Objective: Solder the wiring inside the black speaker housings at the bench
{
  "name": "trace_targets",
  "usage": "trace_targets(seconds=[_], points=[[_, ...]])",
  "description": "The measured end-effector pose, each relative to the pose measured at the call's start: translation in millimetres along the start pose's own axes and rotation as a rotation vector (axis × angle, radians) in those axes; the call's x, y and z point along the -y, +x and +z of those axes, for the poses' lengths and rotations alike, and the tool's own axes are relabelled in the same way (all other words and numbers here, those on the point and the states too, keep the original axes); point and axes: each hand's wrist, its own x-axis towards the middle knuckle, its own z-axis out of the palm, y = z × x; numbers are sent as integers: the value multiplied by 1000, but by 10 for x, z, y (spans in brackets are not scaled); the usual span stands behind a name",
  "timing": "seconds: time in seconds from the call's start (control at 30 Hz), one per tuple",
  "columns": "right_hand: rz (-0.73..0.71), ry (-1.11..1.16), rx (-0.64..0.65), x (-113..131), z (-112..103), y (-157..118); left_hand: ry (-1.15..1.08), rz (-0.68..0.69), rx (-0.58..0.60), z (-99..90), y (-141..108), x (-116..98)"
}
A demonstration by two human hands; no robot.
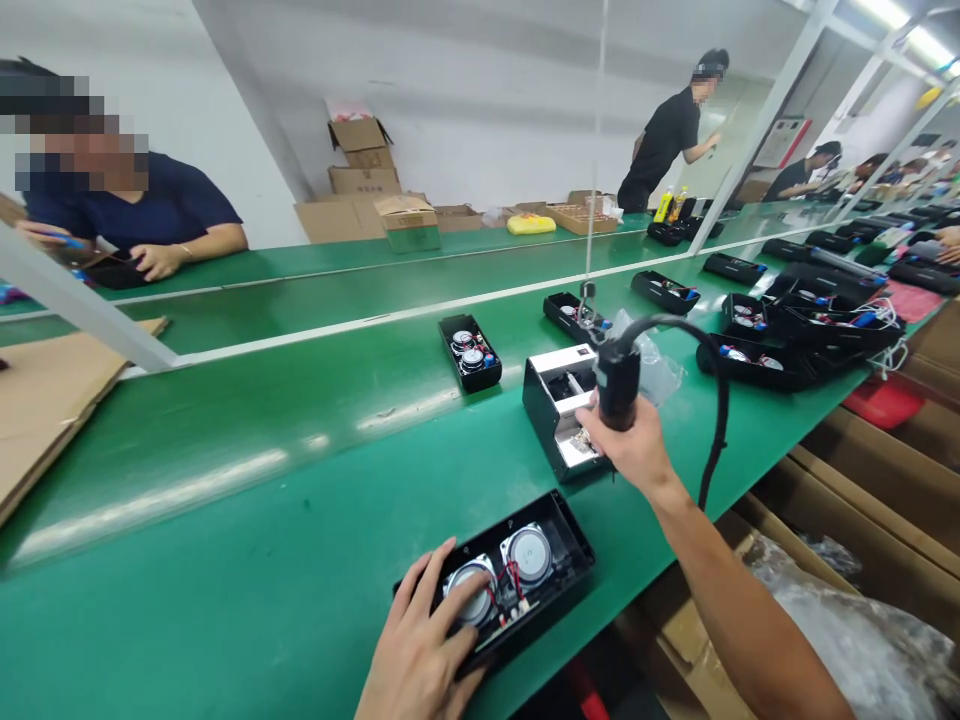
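— Green matting is covering the long surface [247, 560]; what's happening on it?
— Left hand [420, 650] is pressing released fingers on the black speaker case [517, 580] at the near edge; right hand [634, 440] is gripping a corded screwdriver [619, 380] over the parts box [559, 405], cartons [364, 165] stacking behind.

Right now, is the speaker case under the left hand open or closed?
Open. The speaker case lies face up with no cover: two round drivers and red wiring show inside. The left hand rests on its near end.
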Motion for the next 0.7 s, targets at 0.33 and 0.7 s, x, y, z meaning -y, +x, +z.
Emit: trace_targets(seconds=[0.33, 0.7], points=[[-189, 495, 9, 359, -84, -854, -18, -55, 33, -11, 6, -52], [-135, 570, 273, 235, 259, -1265, -2, -52, 50, -28, -2, -72]])
